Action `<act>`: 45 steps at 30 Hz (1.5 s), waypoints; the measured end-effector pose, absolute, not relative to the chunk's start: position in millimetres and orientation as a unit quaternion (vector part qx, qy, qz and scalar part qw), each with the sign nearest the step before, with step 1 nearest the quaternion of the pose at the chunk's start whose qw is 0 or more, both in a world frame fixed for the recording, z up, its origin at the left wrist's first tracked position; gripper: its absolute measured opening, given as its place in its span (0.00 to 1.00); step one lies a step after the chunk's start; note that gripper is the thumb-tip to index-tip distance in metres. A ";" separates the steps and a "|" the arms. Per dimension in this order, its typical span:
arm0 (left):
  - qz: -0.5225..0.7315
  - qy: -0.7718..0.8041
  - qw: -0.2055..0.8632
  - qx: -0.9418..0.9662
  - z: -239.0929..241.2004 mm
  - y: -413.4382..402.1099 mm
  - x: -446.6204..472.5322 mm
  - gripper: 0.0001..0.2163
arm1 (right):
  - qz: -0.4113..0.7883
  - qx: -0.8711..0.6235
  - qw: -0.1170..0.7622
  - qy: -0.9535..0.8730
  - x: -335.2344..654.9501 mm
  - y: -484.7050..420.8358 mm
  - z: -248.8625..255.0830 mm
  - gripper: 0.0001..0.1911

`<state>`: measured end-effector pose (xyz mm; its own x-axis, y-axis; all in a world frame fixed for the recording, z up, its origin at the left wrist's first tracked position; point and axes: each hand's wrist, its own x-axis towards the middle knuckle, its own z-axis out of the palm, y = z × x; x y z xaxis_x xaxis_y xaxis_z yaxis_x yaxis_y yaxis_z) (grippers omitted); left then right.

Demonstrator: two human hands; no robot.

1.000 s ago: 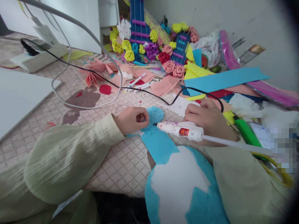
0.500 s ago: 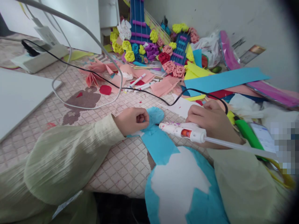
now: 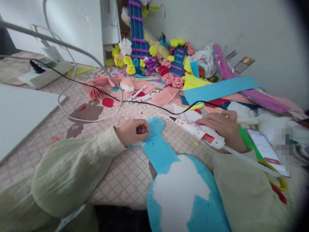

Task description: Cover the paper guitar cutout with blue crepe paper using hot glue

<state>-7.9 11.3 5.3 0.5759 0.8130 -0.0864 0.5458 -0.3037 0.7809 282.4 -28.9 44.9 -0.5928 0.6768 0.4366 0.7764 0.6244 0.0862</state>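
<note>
My left hand (image 3: 132, 131) is curled into a pinch on the left edge of a blue paper guitar shape (image 3: 159, 146), near its round head. The shape's white-patched body (image 3: 181, 193) lies close to me. My right hand (image 3: 223, 127) is wrapped round a white glue gun (image 3: 198, 130) with a clear glue stick out of its back. The gun lies low over the mat, nozzle pointing left and away from the blue paper. Its black cord (image 3: 149, 103) runs off to the left.
A pile of paper roses (image 3: 154, 61), blue guitar models (image 3: 136, 29), coloured paper sheets (image 3: 217, 90) and markers (image 3: 140, 93) fills the back. A white power strip (image 3: 44, 72) and grey cable (image 3: 91, 111) lie at left. A phone (image 3: 265, 151) lies at right, a white board (image 3: 21, 112) at left.
My right hand has drawn the glue gun back to the right, off the blue paper, and lowered it. The view has tilted slightly. My left hand stays pinched on the paper.
</note>
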 end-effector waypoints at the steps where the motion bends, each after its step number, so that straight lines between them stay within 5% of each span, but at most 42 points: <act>1: 0.166 0.427 0.406 0.791 5.4 11.2 -8.2 0.06 | -0.135 -0.414 0.191 -0.880 287.9 -27.3 42.4 0.09; 20: 0.166 0.378 0.362 0.835 4.9 12.4 -15.7 0.10 | 0.023 -0.541 0.102 -0.835 304.0 9.7 36.7 0.31; 29: 0.210 0.346 0.345 0.847 -22.3 22.6 -24.3 0.11 | 0.040 -0.690 0.107 -0.715 380.2 -76.8 37.6 0.10; 45: 0.227 0.343 0.336 0.847 -17.1 18.3 -22.4 0.10 | -0.079 -0.776 0.150 -0.607 379.4 -120.3 30.9 0.13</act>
<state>-22.4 18.3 -17.1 0.6612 0.7344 0.1535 0.4294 -0.5382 0.7253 379.4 -120.3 30.9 0.2503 0.9190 0.3048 0.9663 -0.2177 -0.1372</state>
